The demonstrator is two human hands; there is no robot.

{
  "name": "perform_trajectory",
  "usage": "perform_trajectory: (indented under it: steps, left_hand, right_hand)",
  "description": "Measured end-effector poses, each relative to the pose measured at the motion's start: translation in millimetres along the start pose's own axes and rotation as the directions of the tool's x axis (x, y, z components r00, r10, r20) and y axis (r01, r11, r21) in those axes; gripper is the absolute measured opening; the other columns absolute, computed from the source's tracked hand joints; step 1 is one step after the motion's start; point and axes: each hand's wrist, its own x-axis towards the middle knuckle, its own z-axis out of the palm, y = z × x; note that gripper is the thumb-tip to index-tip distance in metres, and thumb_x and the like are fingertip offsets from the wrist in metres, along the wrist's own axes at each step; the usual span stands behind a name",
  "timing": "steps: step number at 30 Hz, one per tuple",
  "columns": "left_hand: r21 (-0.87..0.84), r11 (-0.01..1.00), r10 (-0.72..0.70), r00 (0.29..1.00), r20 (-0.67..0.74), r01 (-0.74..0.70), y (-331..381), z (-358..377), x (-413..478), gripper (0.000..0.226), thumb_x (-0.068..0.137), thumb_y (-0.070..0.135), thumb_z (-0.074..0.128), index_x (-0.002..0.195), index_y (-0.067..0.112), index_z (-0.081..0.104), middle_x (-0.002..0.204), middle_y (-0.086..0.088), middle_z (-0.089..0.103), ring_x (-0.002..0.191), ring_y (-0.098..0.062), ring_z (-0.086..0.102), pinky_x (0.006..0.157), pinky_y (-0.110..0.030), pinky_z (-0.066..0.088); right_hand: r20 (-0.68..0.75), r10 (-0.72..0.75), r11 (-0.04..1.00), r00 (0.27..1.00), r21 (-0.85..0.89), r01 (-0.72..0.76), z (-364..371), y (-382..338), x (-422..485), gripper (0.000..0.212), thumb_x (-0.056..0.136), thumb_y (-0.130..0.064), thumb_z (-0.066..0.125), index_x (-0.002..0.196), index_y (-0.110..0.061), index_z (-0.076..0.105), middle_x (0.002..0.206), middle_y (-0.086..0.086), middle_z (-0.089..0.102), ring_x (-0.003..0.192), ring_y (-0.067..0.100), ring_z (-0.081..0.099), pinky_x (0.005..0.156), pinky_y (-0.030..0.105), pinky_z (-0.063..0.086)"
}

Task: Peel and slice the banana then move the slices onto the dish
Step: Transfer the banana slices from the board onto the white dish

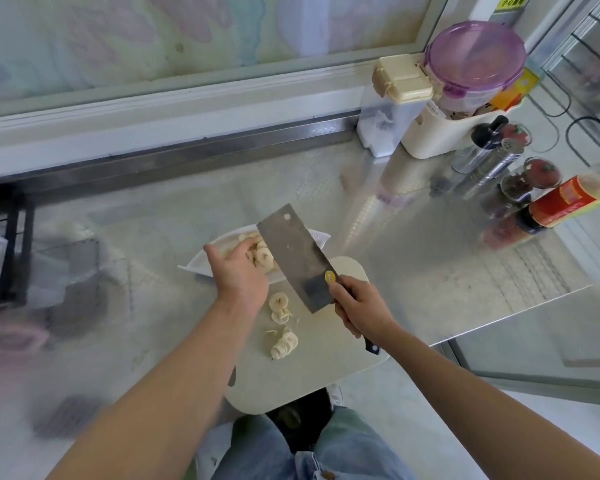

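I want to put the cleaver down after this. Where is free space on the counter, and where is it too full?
Free: the steel counter right of the cutting board, before the bottles; also the strip behind the dish, toward the wall. Crowded: the far right corner with containers, and the board's middle, where banana slices lie.

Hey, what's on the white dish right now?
Banana slices lie piled on the dish. The left hand and the cleaver cover part of it, so the rest cannot be seen.
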Motion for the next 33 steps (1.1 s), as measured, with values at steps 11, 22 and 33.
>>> perform_trajectory:
  steps: [11, 22, 33]
  left_hand:
    - [0.638, 0.746, 0.245, 0.969, 0.007, -0.193, -2, -39, -5, 0.072, 0.085, 0.074, 0.033, 0.141, 0.031, 0.044, 0.147, 0.009, 0.043, 0.135, -0.009, 0.038, 0.117, -0.040, 0.025]
    - [0.811, 0.441, 0.418, 0.888, 0.193, -0.384, -1, -51, -12, 0.043, 0.103, 0.037, 0.032, 0.138, 0.018, 0.046, 0.138, 0.009, 0.044, 0.128, -0.006, 0.040, 0.102, -0.021, 0.030]
    - [0.956, -0.084, 0.439, 0.851, 0.290, -0.283, -50, -104, -47, 0.012, 0.091, 0.025, 0.056, 0.099, 0.021, 0.064, 0.090, 0.005, 0.058, 0.076, -0.011, 0.055, 0.068, -0.026, 0.044]
  right_hand:
    - [-0.123, 0.079, 0.995, 0.989, -0.059, -0.086, 6, 6, 0, 0.039, 0.096, -0.036, 0.048, 0.074, -0.004, 0.042, 0.055, 0.007, 0.046, 0.035, 0.018, 0.037, 0.035, 0.023, 0.034]
    - [-0.075, 0.054, 0.998, 0.996, -0.039, -0.057, 16, 9, -15, 0.039, 0.098, -0.034, 0.047, 0.074, -0.004, 0.045, 0.055, 0.007, 0.049, 0.034, 0.017, 0.037, 0.035, 0.024, 0.034]
    - [-0.183, 0.099, 0.988, 0.978, -0.097, -0.118, 5, 61, -50, 0.047, 0.099, -0.037, 0.047, 0.068, -0.001, 0.045, 0.049, 0.008, 0.046, 0.030, 0.020, 0.038, 0.038, 0.024, 0.036]
